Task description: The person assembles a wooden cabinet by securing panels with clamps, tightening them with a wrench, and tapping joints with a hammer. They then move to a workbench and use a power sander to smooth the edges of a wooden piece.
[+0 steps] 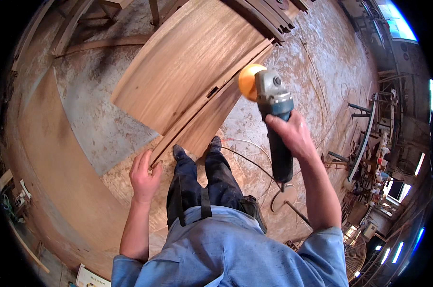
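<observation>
My right hand [293, 132] is wrapped around the body of a teal and black angle grinder [277, 103]. A yellow-orange disc [249, 82] faces left on its grey head, close to the far part of a long wooden rail [190, 112]; contact cannot be told. The rail has a dark slot [212, 91] cut in it and slants from far right to near left. At its near end my left hand [145, 175] grips the wood, fingers on the outer side and thumb opposite. A wide wooden panel [178, 62] lies left of the rail.
A black cord [247, 162] runs from the grinder across the floor past my shoes [178, 152]. Dark wooden pieces [264, 16] lie at the far end. A curved wooden sheet [68, 158] is at left. A cluttered rack [374, 158] stands at right, above a fan [356, 256].
</observation>
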Action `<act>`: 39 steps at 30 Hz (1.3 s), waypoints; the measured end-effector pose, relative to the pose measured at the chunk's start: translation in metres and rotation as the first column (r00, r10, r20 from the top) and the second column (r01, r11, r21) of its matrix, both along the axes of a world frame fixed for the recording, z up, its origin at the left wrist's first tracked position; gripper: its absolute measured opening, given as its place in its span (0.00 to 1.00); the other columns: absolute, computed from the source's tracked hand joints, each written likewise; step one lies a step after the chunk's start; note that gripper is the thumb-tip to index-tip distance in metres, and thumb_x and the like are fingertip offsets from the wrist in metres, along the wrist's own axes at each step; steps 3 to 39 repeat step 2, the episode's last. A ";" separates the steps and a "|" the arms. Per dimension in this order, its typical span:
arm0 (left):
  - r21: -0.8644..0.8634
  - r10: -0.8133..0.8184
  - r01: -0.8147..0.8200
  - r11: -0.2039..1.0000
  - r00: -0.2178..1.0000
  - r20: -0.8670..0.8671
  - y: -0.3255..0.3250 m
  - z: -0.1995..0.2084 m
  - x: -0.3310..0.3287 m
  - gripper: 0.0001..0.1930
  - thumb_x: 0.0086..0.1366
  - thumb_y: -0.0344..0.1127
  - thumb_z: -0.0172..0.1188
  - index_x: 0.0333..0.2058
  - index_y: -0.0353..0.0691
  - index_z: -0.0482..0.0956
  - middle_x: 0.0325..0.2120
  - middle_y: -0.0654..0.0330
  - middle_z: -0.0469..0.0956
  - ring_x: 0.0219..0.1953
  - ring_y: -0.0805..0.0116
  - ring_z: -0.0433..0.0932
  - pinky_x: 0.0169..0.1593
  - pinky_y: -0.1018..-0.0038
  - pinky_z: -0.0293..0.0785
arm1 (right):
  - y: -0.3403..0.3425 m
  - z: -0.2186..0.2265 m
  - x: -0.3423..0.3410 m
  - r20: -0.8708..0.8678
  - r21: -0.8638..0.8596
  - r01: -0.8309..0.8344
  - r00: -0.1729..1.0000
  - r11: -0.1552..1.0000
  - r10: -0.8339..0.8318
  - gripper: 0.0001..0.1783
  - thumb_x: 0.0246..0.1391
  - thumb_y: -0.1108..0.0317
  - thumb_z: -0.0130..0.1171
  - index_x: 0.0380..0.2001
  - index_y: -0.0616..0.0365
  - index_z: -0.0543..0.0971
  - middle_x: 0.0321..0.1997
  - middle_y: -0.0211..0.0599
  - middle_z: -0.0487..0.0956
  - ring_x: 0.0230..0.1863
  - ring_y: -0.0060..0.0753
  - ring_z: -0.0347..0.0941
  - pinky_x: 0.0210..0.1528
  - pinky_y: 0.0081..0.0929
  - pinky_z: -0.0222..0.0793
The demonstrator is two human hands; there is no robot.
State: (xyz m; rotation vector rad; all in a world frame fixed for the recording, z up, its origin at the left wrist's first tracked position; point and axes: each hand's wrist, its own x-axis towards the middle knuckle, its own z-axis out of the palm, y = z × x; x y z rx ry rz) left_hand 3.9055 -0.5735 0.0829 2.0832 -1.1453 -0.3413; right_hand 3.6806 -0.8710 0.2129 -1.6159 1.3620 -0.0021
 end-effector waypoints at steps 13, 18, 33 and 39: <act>-0.006 -0.003 0.003 1.000 1.000 0.018 0.001 -0.001 0.000 0.22 0.49 0.24 0.64 0.45 0.31 0.75 0.41 0.48 0.77 0.43 0.49 0.77 0.46 0.64 0.75 | 0.006 -0.005 -0.006 0.035 -0.034 -0.028 0.999 0.999 0.029 0.27 0.44 0.53 0.64 0.42 0.63 0.77 0.34 0.39 0.80 0.38 0.30 0.75 0.45 0.29 0.69; -0.006 -0.003 0.003 1.000 1.000 0.018 0.001 -0.001 0.000 0.22 0.49 0.24 0.64 0.45 0.31 0.75 0.41 0.48 0.77 0.43 0.49 0.77 0.46 0.64 0.75 | 0.006 -0.005 -0.006 0.035 -0.034 -0.028 0.999 0.999 0.029 0.27 0.44 0.53 0.64 0.42 0.63 0.77 0.34 0.39 0.80 0.38 0.30 0.75 0.45 0.29 0.69; -0.006 -0.003 0.003 1.000 1.000 0.018 0.001 -0.001 0.000 0.22 0.49 0.24 0.64 0.45 0.31 0.75 0.41 0.48 0.77 0.43 0.49 0.77 0.46 0.64 0.75 | 0.006 -0.005 -0.006 0.035 -0.034 -0.028 0.999 0.999 0.029 0.27 0.44 0.53 0.64 0.42 0.63 0.77 0.34 0.39 0.80 0.38 0.30 0.75 0.45 0.29 0.69; -0.006 -0.003 0.003 1.000 1.000 0.018 0.001 -0.001 0.000 0.22 0.49 0.24 0.64 0.45 0.31 0.75 0.41 0.48 0.77 0.43 0.49 0.77 0.46 0.64 0.75 | 0.006 -0.005 -0.006 0.035 -0.034 -0.028 0.999 0.999 0.029 0.27 0.44 0.53 0.64 0.42 0.63 0.77 0.34 0.39 0.80 0.38 0.30 0.75 0.45 0.29 0.69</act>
